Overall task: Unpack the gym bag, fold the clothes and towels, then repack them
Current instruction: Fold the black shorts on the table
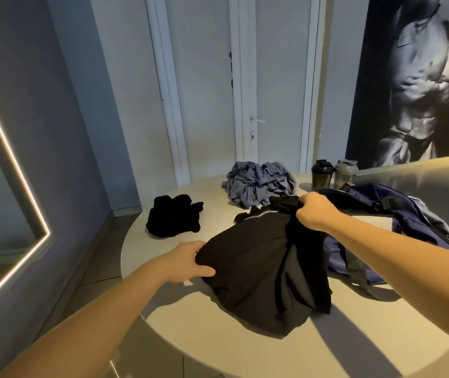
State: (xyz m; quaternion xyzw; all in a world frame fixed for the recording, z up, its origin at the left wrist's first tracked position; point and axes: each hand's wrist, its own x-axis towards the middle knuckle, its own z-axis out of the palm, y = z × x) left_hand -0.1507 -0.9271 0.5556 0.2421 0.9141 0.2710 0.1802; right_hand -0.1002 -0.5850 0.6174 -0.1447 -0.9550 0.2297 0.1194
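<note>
While two bare arms reach over the round counter (218,345), a light strip (13,165) glows along the wall on the far left. A small black pile of cloth (173,216) sits on the left part of the counter, all by itself.

Next comes the left hand (188,261). Its grip is closed on the left edge of a big black piece of clothing (259,271), with the fingers curled around the cloth. This black clothing lies in the middle of the counter, spread out and wrinkled.

Behind it, near the back edge, there is a crumpled gray-blue cloth (259,184) in a heap.

The right hand (316,212) has its grip tight on the bunched top of the same black clothing and holds that part up a little.

Two shaker bottles stand side by side at the back, a black one (321,175) and a gray one (345,173).

The dark blue gym bag (409,211) lies on the right side of the counter, just beside the black clothing.
</note>
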